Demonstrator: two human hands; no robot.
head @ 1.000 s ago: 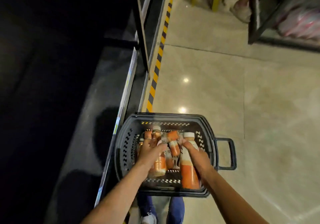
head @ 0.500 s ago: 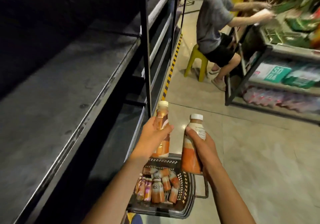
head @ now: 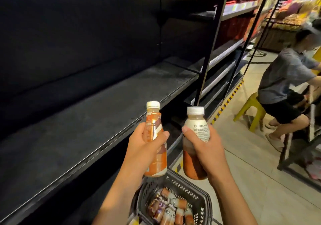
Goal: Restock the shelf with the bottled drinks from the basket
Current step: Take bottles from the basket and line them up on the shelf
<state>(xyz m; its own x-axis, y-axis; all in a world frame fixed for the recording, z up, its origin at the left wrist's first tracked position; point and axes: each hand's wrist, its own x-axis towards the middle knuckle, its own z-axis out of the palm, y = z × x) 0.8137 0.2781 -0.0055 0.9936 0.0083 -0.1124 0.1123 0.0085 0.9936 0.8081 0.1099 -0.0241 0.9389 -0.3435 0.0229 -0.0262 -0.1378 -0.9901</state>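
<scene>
Two white-capped orange bottles [head: 154, 138], one upright in each hand [head: 205, 148].

Orange bottles [head: 155, 148] (white caps), black basket [head: 201, 202].

Dim shelf [head: 104, 106] at left, brighter, perhaps motion-blurred right edge

Shop aisle, long dark metal shelf [head: 90, 113], stocked displays [head: 288, 11], shopping basket [head: 199, 198]
</scene>
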